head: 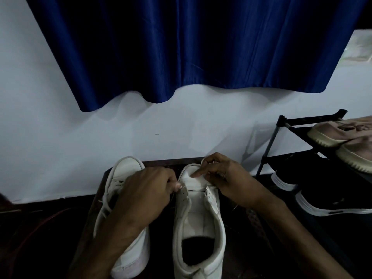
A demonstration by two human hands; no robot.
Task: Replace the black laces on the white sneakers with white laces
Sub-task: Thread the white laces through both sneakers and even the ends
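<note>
At six o'clock, under both hands: unlaced sneaker (198, 222), long axis six-to-twelve, toe at twelve. Left hand (145, 196) nearer, fingers (177, 185) pinching apparent lace (172, 195) by nine-side eyelets; right hand (227, 178) curled at three-side eyelets, grip unclear.

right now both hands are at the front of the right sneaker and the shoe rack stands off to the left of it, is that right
No: the shoe rack stands to the right of the right sneaker, not the left; the head view shows it. The rest holds: the left hand and the right hand are both at the front of that sneaker.
</note>
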